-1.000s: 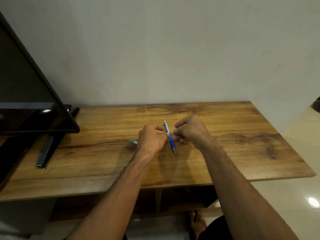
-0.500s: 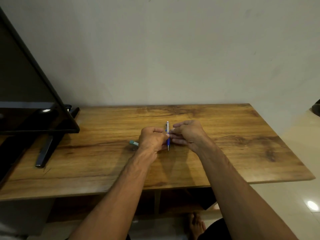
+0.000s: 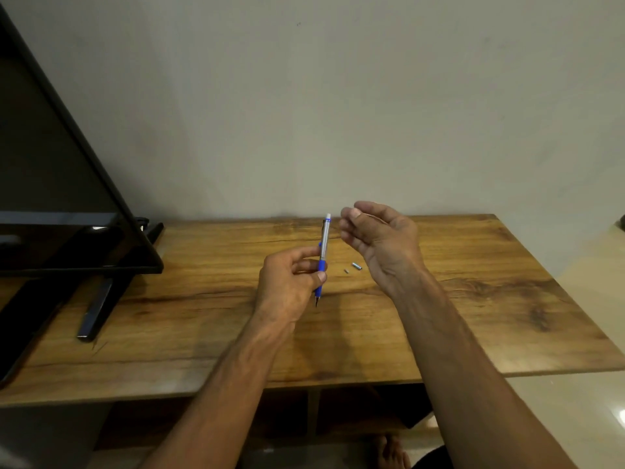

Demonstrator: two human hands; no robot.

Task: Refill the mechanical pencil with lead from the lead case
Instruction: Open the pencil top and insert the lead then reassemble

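We have a single view here, from a wide-angle camera worn on the person's head, looking forward and down. It faces a plain pale wall [image 3: 338, 96] and takes in nearly the whole brown wood-grain tabletop [image 3: 473, 316] from its near edge to the far one, with straight lines bowing toward the frame edges. Both bare forearms rise from the bottom of the picture, so we sit close above them, the left hand [image 3: 291, 286] and right hand [image 3: 382, 238] near the centre. A black flat screen on a stand [image 3: 67, 198] cuts across the left edge. With no second view, nothing is shared between views
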